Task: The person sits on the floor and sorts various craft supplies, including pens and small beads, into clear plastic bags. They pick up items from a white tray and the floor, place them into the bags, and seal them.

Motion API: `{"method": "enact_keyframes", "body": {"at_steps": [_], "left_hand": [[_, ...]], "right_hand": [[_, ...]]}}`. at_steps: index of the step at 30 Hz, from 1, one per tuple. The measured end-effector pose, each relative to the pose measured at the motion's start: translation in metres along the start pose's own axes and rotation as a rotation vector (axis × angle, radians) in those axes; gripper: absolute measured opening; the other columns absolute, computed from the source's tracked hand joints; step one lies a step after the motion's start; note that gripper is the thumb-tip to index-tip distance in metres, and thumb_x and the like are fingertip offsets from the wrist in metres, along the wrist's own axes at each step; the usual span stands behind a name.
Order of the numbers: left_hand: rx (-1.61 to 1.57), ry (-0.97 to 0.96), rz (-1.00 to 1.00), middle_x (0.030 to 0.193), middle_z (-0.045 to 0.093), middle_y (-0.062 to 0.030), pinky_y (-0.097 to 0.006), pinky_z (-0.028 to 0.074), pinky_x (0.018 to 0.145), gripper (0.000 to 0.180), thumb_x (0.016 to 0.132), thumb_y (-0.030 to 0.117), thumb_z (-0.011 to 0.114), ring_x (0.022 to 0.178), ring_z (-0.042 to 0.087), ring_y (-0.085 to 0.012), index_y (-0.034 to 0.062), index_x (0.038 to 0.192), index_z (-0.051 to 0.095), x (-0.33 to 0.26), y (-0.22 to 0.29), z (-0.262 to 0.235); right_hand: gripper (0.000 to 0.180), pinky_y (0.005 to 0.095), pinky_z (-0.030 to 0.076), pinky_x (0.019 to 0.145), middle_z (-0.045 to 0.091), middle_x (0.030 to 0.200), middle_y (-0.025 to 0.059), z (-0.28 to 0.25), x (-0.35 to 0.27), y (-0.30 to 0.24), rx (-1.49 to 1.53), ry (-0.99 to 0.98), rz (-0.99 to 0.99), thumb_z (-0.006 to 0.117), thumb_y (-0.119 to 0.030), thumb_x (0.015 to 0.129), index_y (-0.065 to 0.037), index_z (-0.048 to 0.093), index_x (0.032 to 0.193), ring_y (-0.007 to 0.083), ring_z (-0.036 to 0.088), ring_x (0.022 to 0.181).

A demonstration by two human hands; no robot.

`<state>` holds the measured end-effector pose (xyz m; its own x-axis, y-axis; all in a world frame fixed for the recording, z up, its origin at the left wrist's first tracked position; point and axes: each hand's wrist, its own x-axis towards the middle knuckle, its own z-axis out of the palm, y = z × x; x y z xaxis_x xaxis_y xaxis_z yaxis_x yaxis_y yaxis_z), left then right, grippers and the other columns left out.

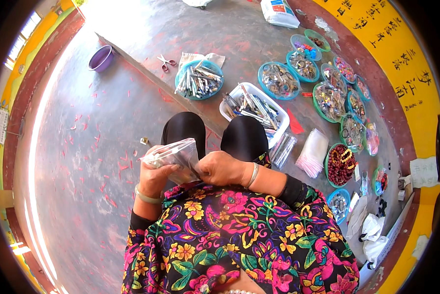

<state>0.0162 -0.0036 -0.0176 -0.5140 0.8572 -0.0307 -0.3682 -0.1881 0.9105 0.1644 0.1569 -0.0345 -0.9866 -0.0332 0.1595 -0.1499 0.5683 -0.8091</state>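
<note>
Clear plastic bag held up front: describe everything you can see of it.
The clear plastic bag looks thin, glossy and creased, with a slanting upper edge. Something greyish shows through, too unclear to identify. It is held tilted above the lap, overlapping the dark left trouser leg in view. The left grip holds its left side, thumb across the front; the right grip's curled fingers meet its lower right edge.

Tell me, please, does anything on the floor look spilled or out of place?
Yes. Small red scraps lie scattered over the floor, many on the person's left, looking like uncollected litter. The scissors also lie loose on the ground. I notice no clear damage.
</note>
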Motion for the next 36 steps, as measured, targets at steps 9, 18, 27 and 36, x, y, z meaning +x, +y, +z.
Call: {"method": "enact_keyframes", "body": {"at_steps": [9, 18, 27, 36], "left_hand": [[0.106, 0.049, -0.035, 0.092, 0.064, -0.016, -0.035, 0.053, 0.076, 0.042, 0.065, -0.006, 0.064, 0.085, 0.065, -0.0264, -0.0031, 0.103, 0.049, 0.0, -0.003, 0.0], [0.071, 0.09, 0.079, 0.09, 0.063, -0.0158, -0.036, 0.051, 0.075, 0.044, 0.064, 0.001, 0.066, 0.081, 0.063, -0.026, -0.0028, 0.105, 0.049, -0.001, 0.017, 0.005], [0.038, 0.074, 0.081, 0.09, 0.064, -0.017, -0.036, 0.052, 0.077, 0.04, 0.068, 0.001, 0.07, 0.083, 0.064, -0.026, -0.0038, 0.102, 0.049, 0.007, 0.014, 0.01], [0.041, 0.096, 0.044, 0.091, 0.064, -0.0181, -0.035, 0.052, 0.076, 0.041, 0.068, -0.001, 0.067, 0.082, 0.064, -0.0265, -0.0049, 0.104, 0.049, 0.009, 0.011, 0.011]], "right_hand": [[0.007, 0.0417, 0.047, 0.061, 0.059, 0.07, 0.0161, 0.005, -0.002, 0.009, 0.019, 0.031, 0.094, 0.061, -0.011, 0.07, -0.005, 0.056, 0.07, 0.0365, 0.058, 0.071], [0.013, 0.0285, 0.05, 0.069, 0.066, 0.083, 0.0083, -0.072, -0.039, 0.029, 0.288, 0.473, 0.269, 0.064, -0.01, 0.081, -0.002, 0.066, 0.09, 0.0157, 0.064, 0.075], [0.021, 0.0424, 0.049, 0.072, 0.065, 0.084, 0.017, -0.062, -0.162, 0.213, -0.485, 0.48, 1.012, 0.057, -0.022, 0.074, -0.01, 0.068, 0.087, 0.0349, 0.063, 0.08], [0.026, 0.0428, 0.047, 0.083, 0.065, 0.089, 0.0162, -0.021, -0.125, 0.237, -0.474, 0.502, 0.799, 0.061, -0.021, 0.068, -0.008, 0.066, 0.09, 0.035, 0.059, 0.092]]}}
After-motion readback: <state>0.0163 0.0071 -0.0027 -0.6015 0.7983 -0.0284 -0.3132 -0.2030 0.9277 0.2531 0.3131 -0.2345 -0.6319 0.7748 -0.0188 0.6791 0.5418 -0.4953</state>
